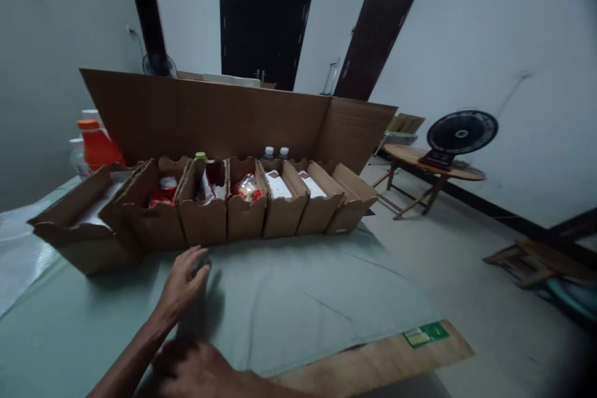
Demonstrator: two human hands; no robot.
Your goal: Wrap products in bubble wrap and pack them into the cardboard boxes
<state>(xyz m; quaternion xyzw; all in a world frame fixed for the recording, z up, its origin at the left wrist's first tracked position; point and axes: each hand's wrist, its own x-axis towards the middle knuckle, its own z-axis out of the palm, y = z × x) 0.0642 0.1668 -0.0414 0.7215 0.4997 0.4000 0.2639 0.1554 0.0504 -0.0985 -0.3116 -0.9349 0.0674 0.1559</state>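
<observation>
On the grey-green cloth (pixel 289 298) of the table, the left hand (pixel 181 286) reaches forward with fingers spread and empty, just short of the row of 7 cardboard boxes (pixel 205 211). The right hand (pixel 196 370) rests low near the table edge; whether it holds anything I cannot tell. Reaching well here likely means keeping the palm low and approaching the nearest box front squarely, so the row stays aligned. A green label (pixel 426 334) lies at the table's corner; its writing is unreadable.
</observation>
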